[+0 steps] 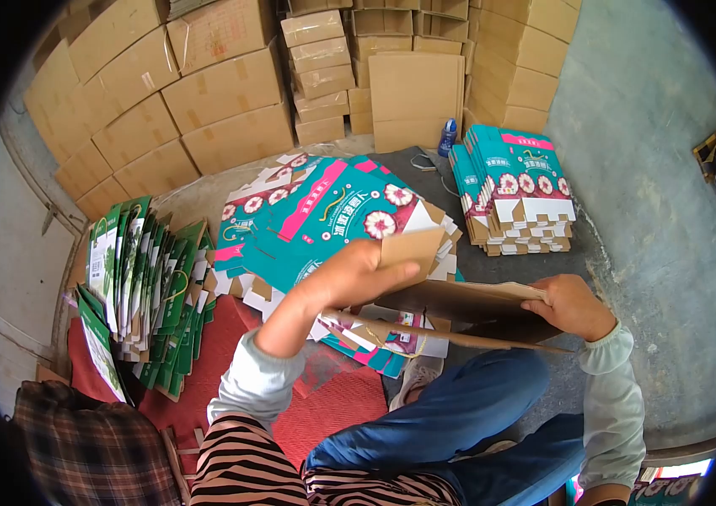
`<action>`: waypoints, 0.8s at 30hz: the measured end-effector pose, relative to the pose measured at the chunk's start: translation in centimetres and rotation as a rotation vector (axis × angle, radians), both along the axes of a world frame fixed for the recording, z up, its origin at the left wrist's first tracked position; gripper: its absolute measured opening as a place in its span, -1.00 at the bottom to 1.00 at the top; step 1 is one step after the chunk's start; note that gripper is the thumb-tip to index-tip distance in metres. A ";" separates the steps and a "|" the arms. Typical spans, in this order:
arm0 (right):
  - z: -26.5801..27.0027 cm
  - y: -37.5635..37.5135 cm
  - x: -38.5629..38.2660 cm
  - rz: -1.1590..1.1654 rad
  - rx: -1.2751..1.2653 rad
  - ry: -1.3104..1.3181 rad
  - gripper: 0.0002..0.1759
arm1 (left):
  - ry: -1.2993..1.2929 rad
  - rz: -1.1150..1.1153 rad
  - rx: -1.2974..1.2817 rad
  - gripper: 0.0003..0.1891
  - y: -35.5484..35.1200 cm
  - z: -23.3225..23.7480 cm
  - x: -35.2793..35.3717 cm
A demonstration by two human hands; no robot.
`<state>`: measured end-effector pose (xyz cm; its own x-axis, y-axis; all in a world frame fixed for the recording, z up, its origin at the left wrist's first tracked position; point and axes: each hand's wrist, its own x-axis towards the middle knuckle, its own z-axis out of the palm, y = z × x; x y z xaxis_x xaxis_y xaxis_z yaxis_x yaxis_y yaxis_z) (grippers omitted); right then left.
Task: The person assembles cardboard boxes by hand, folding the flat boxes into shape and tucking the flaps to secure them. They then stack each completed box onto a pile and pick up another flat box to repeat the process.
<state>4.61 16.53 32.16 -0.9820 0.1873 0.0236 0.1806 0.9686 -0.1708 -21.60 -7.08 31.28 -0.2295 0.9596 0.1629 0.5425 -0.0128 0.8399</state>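
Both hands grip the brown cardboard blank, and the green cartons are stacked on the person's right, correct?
Not quite. The head view shows the green cartons stacked on the person's left. The left hand and right hand do grip the brown cardboard blank.

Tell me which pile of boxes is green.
The green pile at far left, standing on edge; the spread pile and neat stack are teal.
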 end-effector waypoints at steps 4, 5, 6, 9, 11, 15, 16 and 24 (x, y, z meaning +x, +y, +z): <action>0.2 2.9 3.3 -0.200 0.122 -0.096 -0.51 | -0.418 0.090 0.258 -0.57 4.7 1.0 -4.3; 0.2 4.0 5.0 -0.329 -0.057 -0.038 -0.51 | -0.533 0.150 0.425 -0.55 5.5 2.4 -4.1; 0.5 4.5 6.7 -0.428 -0.124 -0.050 -0.53 | -0.545 0.316 0.592 -0.52 6.7 2.1 -4.6; -1.0 5.5 12.8 -0.703 -0.354 0.044 -0.61 | -0.452 0.515 0.663 -0.64 8.4 2.0 0.1; -5.4 7.6 16.8 -0.655 -0.390 0.088 -0.67 | -0.308 0.268 0.541 -0.69 10.2 -2.2 3.8; -6.6 3.0 16.6 -0.818 -0.779 0.125 -0.65 | -0.189 -0.056 0.233 -0.37 14.1 -7.5 14.4; -6.8 2.1 16.4 -0.845 -0.879 0.172 -0.64 | -0.182 -0.125 0.148 -0.24 15.1 -8.0 16.2; -14.6 1.3 18.2 -0.979 -0.919 0.233 -0.66 | -0.001 -0.171 -0.213 -0.06 23.2 -12.9 22.7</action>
